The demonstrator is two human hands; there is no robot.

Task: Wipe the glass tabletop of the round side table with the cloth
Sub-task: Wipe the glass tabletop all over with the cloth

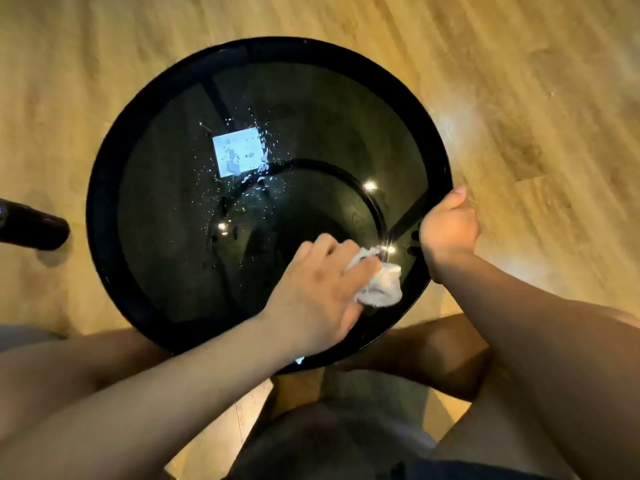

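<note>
The round side table [104,188] fills the middle of the view, with a black rim and a dark glass top [166,237]. Water droplets [249,164] are scattered over the glass near its centre, around a bright square reflection. My left hand [318,292] presses a crumpled white cloth [381,285] onto the near right part of the glass. My right hand [448,226] is closed on the table's right rim.
Light wooden floor [519,81] surrounds the table. A black object [34,230] lies on the floor at the left edge. My knees and legs sit close under the table's near edge.
</note>
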